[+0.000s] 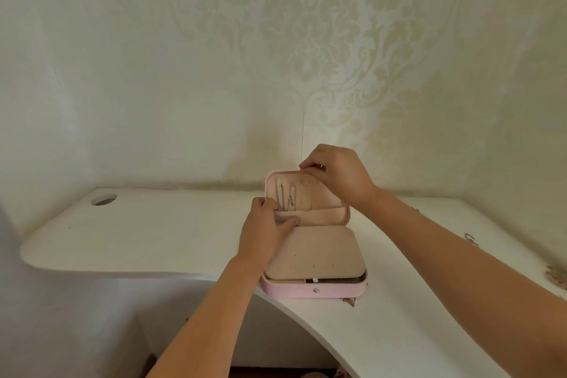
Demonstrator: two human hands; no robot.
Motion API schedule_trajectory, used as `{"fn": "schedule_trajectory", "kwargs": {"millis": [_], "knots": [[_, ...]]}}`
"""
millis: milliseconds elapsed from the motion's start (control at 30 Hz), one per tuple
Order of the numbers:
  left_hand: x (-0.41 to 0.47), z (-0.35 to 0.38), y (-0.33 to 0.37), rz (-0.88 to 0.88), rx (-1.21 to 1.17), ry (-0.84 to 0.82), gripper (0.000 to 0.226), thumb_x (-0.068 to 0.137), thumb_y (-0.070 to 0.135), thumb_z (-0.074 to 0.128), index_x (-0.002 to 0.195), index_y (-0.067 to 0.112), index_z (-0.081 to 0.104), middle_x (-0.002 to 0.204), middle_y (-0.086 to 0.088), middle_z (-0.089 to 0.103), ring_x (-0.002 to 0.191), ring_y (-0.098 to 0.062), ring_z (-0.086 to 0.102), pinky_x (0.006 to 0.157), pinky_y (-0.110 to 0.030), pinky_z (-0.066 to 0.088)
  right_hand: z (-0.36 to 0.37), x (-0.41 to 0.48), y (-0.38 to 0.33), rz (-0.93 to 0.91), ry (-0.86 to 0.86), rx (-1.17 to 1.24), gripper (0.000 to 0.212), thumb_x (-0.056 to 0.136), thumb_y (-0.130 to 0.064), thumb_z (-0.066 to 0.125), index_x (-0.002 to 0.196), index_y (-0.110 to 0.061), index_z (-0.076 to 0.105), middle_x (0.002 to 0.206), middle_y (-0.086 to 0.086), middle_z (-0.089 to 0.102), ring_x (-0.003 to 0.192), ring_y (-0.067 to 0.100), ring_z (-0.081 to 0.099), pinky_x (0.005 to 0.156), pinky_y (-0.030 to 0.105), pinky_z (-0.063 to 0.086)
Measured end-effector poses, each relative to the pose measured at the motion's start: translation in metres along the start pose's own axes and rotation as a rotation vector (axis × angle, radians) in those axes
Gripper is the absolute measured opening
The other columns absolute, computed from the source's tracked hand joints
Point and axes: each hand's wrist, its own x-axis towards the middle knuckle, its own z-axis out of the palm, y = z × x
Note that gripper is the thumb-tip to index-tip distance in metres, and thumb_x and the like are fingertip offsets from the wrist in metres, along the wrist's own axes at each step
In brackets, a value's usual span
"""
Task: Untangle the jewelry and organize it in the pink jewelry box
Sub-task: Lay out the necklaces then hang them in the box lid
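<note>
Left hand (pixel 264 230) pinches the edge of the lid pocket (pixel 322 214). Right hand (pixel 334 175) has its fingertips closed at the lid's top rim, on what I cannot tell. The pink jewelry box (pixel 313 290) sits open on the worktop (pixel 153 233), necklaces (pixel 283 196) hanging in its lid. They are probably light, limp and snag-prone, best held by the clasps.

Home, prob a bedroom corner: cream damask wallpaper (pixel 322 40), white curved desk (pixel 153 233) w/ round cable hole (pixel 104 200), pink jewelry box (pixel 313 290) open on top.
</note>
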Motion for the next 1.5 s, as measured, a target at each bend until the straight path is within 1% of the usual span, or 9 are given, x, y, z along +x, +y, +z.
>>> {"fn": "schedule_trajectory", "kwargs": {"millis": [133,300,467,667,900,967,1100,1267,1500], "knots": [[0.001,0.001,-0.001,0.002,0.009,0.008,0.040,0.081,0.041,0.069,0.102,0.011,0.053,0.102,0.000,0.042,0.080,-0.016,0.048,0.068,-0.021,0.035,0.011,-0.009,0.005,0.000,-0.019,-0.075,0.009,0.079,-0.011,0.068,0.083,-0.008,0.074,0.080,0.006,0.074,0.071,0.027,0.070,0.064,0.038,0.054],[0.001,0.002,-0.001,0.015,0.009,0.019,0.039,0.081,0.042,0.070,0.100,0.012,0.054,0.102,0.000,0.044,0.079,-0.016,0.048,0.067,-0.022,0.036,0.018,-0.016,0.006,-0.005,0.006,-0.094,0.007,0.076,-0.012,0.065,0.078,-0.009,0.071,0.078,0.003,0.072,0.069,0.023,0.069,0.056,0.029,0.051],[0.001,0.002,-0.002,0.018,0.020,0.016,0.039,0.081,0.042,0.069,0.102,0.012,0.054,0.101,0.000,0.045,0.079,-0.015,0.048,0.066,-0.020,0.035,0.022,-0.020,0.004,0.115,-0.118,-0.172,0.013,0.089,-0.016,0.059,0.096,-0.010,0.068,0.096,0.002,0.071,0.088,0.022,0.064,0.069,0.026,0.038],[0.001,0.001,-0.002,0.038,0.020,0.025,0.037,0.082,0.040,0.069,0.101,0.012,0.054,0.100,0.000,0.044,0.079,-0.015,0.048,0.067,-0.020,0.035,0.025,-0.015,-0.001,0.258,-0.031,0.046,0.013,0.085,-0.004,0.059,0.095,-0.005,0.068,0.111,-0.001,0.069,0.093,0.019,0.065,0.075,0.018,0.039],[0.002,0.002,-0.002,0.044,0.034,0.028,0.035,0.083,0.040,0.068,0.099,0.013,0.053,0.102,0.000,0.044,0.078,-0.015,0.048,0.066,-0.021,0.035,0.015,-0.011,0.001,0.391,-0.045,0.255,0.010,0.078,-0.006,0.071,0.087,-0.008,0.075,0.098,0.002,0.073,0.088,0.012,0.067,0.082,0.015,0.048],[0.002,0.002,-0.002,0.046,0.043,0.027,0.036,0.083,0.040,0.068,0.101,0.013,0.053,0.102,0.000,0.044,0.079,-0.015,0.049,0.066,-0.020,0.036,0.009,-0.006,0.002,0.373,-0.066,0.226,0.010,0.076,-0.009,0.073,0.086,-0.010,0.077,0.093,0.004,0.074,0.088,0.011,0.067,0.078,0.012,0.047],[0.002,0.002,-0.002,0.056,0.052,0.030,0.037,0.083,0.041,0.067,0.103,0.012,0.054,0.104,-0.001,0.045,0.080,-0.014,0.049,0.067,-0.019,0.036,-0.001,0.003,0.002,0.217,-0.131,-0.014,0.013,0.081,-0.014,0.068,0.090,-0.012,0.077,0.090,0.010,0.067,0.083,0.023,0.062,0.078,0.037,0.046],[0.001,0.002,-0.002,0.045,0.048,0.026,0.036,0.083,0.040,0.067,0.103,0.013,0.054,0.102,0.000,0.042,0.079,-0.014,0.047,0.065,-0.018,0.033,-0.002,0.004,0.000,0.252,-0.181,-0.002,0.011,0.078,-0.006,0.068,0.087,-0.006,0.074,0.097,0.003,0.073,0.093,0.010,0.064,0.080,0.025,0.047],[0.002,0.002,-0.003,0.044,0.049,0.022,0.037,0.083,0.041,0.067,0.104,0.013,0.054,0.104,-0.001,0.044,0.079,-0.015,0.048,0.068,-0.020,0.036,0.003,0.013,-0.004,0.227,-0.202,-0.180,0.013,0.083,-0.015,0.064,0.089,-0.008,0.074,0.100,0.001,0.072,0.091,0.020,0.064,0.077,0.031,0.048]]}}
